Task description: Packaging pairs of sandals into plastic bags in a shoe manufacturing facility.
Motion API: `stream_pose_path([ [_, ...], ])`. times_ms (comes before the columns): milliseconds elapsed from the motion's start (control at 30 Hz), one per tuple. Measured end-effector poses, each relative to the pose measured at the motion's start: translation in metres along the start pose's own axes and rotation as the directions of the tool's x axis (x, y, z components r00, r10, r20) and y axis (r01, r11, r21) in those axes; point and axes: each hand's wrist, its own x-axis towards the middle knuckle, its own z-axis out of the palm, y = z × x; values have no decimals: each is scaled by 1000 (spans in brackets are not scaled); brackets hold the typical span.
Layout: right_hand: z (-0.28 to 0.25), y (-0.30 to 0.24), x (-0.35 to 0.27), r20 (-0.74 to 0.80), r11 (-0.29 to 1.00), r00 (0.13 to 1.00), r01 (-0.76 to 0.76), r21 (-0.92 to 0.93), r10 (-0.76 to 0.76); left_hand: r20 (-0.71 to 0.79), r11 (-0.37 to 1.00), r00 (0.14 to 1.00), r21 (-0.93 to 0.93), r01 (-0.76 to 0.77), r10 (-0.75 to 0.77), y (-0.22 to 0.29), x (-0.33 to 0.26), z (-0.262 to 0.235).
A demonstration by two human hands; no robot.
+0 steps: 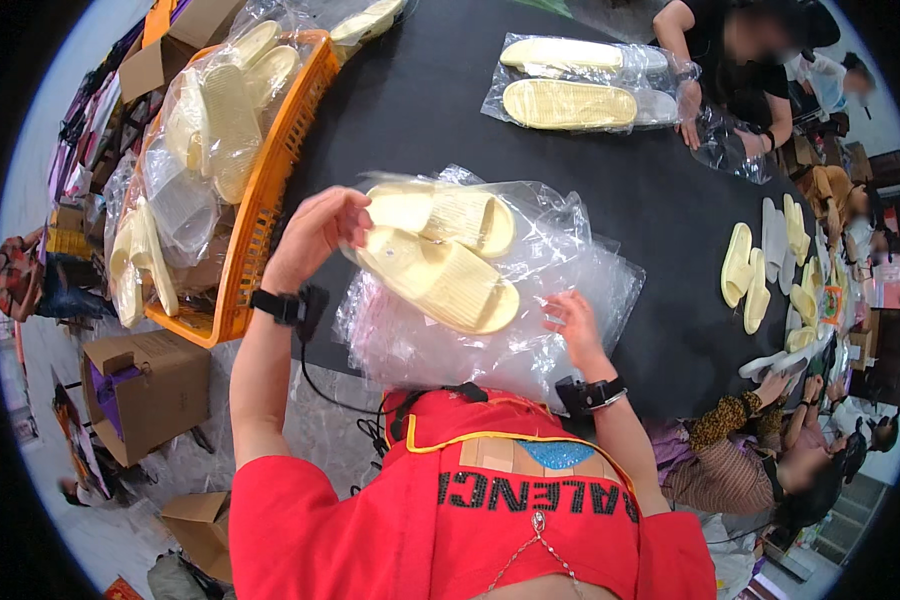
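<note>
In front of me a pair of pale yellow slippers (440,280) lies partly inside a clear plastic bag (545,215), toes pointing right. My left hand (320,235) is at their heel ends, its fingers curled against them; the fingertips are a little blurred, and part of the grip is hidden. Beneath the slippers is a stack of clear plastic bags (590,290). Over the right side of this stack is my right hand (573,325), fingers apart and holding nothing, close to the toe of the nearer slipper.
An orange basket (260,215) of bagged slippers stands to the left. Across the black table (390,110) lie two bagged slippers (575,85) near a co-worker's hands (690,105). More loose slippers (745,275) are at the right, with other people beyond. Cardboard boxes (150,395) sit at lower left.
</note>
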Motion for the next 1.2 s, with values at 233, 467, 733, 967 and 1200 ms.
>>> stream_pose_path([
  [233, -21, 27, -31, -138, 987, 983, -131, -92, 118, -12, 856, 942, 412, 311, -336, -101, -21, 4],
  [467, -29, 55, -30, -173, 978, 982, -111, -177, 80, 398, 117, 917, 910, -399, 28, -124, 14, 11],
  [733, -23, 57, -27, -232, 990, 972, -4, -142, -29, 414, 165, 817, 910, -381, -401, -99, 42, 88],
  [967, -42, 73, -28, -297, 993, 954, 10, -114, -43, 681, -90, 732, 729, -679, -7, -173, 65, 71],
  [1200, -75, 69, -68, -335, 988, 940, -106, -110, 64, 422, -52, 906, 906, -420, 32, -126, 58, 7],
])
